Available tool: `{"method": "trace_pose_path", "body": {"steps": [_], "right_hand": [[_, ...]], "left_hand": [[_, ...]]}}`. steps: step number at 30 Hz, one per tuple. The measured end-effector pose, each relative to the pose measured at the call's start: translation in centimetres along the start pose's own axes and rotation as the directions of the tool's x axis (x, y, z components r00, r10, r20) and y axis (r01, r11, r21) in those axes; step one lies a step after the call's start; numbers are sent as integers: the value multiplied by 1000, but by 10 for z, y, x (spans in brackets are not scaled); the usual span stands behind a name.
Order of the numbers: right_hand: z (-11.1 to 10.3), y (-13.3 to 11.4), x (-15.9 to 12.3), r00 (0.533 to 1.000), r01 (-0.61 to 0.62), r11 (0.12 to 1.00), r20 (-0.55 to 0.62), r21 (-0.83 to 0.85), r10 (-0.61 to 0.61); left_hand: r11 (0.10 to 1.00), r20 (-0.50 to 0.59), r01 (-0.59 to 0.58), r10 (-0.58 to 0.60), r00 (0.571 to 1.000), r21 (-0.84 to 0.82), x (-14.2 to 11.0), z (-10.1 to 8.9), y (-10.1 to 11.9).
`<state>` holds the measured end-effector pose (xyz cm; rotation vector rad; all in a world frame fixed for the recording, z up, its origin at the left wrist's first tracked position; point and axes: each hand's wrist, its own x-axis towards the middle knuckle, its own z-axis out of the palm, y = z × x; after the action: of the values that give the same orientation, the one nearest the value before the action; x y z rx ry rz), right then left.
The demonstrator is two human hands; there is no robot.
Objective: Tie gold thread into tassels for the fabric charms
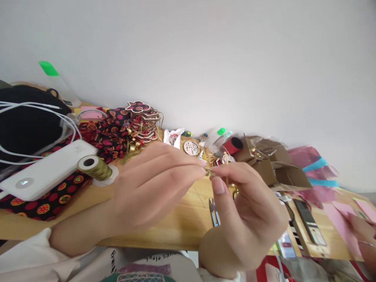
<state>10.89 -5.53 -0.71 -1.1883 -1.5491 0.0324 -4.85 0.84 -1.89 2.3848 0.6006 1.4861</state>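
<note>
My left hand is closed, its fingertips pinching a small bit of olive-green cord. Thumb and index finger of my right hand close on the same cord from the other side, so the fingertips nearly meet above the table. A thin tan strip, stick or cord I cannot tell, shows by the right index finger. Below the hands lie blue-handled thread snips and what looks like a thin needle. Left of my left hand stands a spool of olive thread.
A white power bank rests on patterned fabric at left. Stacked ornaments stand near the wall. A round tag, cardboard boxes and a phone spread rightward. Another person's hand touches pink paper.
</note>
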Motion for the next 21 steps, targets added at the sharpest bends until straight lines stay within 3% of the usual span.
{"method": "trace_pose_path", "body": {"steps": [9,21], "right_hand": [[2,-1,-1,999,-21,1000,-25,16,21],[1,1,-1,1000,-20,1000,-11,-5,20]], "left_hand": [[996,64,77,-75,995,-35,2,1,0],[1000,56,0,1,998,-26,4,5,-2]]}}
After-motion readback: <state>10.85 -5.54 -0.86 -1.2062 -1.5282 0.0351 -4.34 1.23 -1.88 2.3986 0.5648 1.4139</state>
